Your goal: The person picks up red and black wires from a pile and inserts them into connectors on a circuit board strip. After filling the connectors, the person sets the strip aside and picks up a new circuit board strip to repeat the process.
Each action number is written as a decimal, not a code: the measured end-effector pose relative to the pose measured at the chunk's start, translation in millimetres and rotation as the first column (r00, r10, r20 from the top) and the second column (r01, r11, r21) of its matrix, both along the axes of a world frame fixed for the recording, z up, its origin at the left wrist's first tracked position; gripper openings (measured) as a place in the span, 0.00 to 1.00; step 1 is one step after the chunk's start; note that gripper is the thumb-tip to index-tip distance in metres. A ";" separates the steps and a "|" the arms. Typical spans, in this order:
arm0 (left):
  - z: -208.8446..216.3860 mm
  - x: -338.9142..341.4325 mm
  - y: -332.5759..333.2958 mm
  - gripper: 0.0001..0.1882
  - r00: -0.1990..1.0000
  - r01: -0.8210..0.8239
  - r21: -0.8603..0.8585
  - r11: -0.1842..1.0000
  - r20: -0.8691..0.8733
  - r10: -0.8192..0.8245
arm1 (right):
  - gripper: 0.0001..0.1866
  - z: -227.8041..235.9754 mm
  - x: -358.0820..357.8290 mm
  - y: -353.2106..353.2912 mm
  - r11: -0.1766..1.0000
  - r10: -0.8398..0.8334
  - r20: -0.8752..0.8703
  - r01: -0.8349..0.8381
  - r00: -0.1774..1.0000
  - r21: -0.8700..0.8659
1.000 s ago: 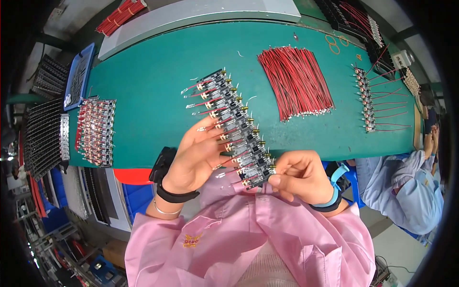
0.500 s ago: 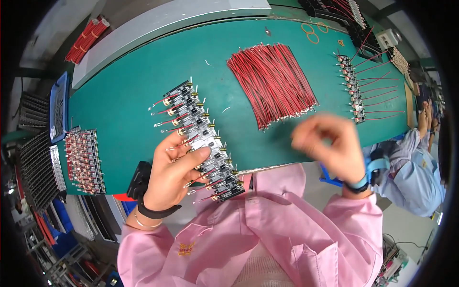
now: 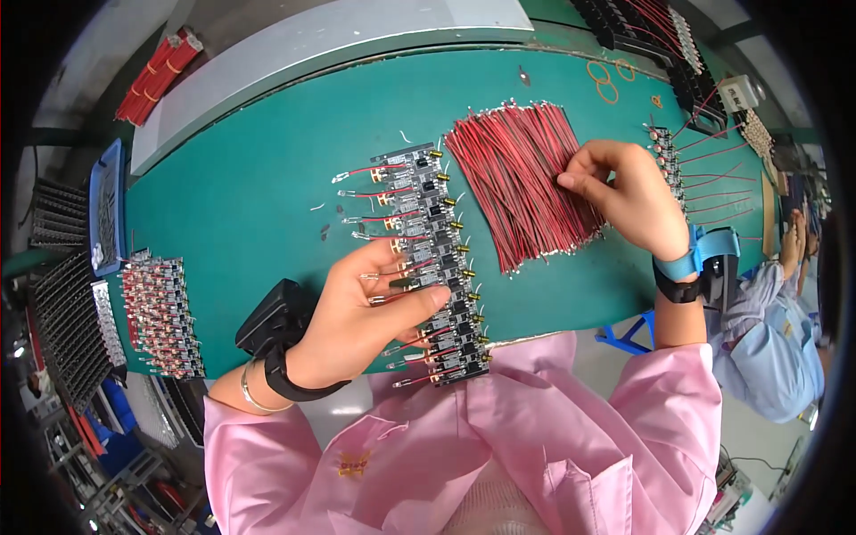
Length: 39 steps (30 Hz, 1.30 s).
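My left hand (image 3: pixel 361 312) grips a long panel of black circuit boards (image 3: pixel 437 241), thumb on its face, holding it up over the front of the bench. Short red wires with clear-tipped ends stick out along the panel's left side; brass-coloured parts and thin white wires line its right side. My right hand (image 3: pixel 624 192) is over the right side of a flat pile of red and black wires (image 3: pixel 522 192). Its thumb and forefinger are pinched together against the wires; whatever is between the tips is too hidden to make out.
The green bench (image 3: pixel 241 187) carries a stack of wired boards (image 3: pixel 165 316) at left, a blue tray (image 3: pixel 109 205), another wired panel (image 3: pixel 664 156) at right and rubber bands (image 3: pixel 604 85). A grey ledge (image 3: pixel 330 58) runs behind. A co-worker in blue (image 3: pixel 776 348) sits at right.
My right hand has moved up and onto the wire pile, its fingers now pinched. My left hand has shifted right with the board panel and turned it more upright, nearer the pile.
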<state>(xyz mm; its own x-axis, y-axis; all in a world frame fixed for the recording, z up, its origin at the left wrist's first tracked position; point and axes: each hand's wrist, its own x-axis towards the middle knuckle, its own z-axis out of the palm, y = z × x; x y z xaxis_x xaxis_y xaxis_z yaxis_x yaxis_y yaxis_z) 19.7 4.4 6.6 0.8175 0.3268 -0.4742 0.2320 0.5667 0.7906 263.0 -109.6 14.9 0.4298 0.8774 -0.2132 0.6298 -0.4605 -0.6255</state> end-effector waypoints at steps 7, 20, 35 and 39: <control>-6.7 -1.0 6.2 0.15 1.000 -0.003 -0.002 1.000 -0.025 0.003 | 0.07 -6.4 11.1 3.3 1.000 0.001 -0.009 -0.001 1.000 -0.031; -12.0 -2.2 3.9 0.13 1.000 -0.017 -0.013 1.000 -0.002 0.017 | 0.06 -9.6 -15.8 10.6 0.832 -0.220 -0.239 0.310 0.946 0.460; -14.2 -5.1 7.3 0.14 0.999 0.032 -0.024 0.999 -0.003 -0.032 | 0.05 2.7 -33.2 16.0 0.888 -0.136 -0.412 0.295 0.901 0.353; -14.7 -4.9 5.0 0.14 0.998 0.055 -0.057 0.997 -0.005 -0.056 | 0.03 10.4 -55.5 28.6 0.856 -0.037 -0.481 0.276 0.876 0.437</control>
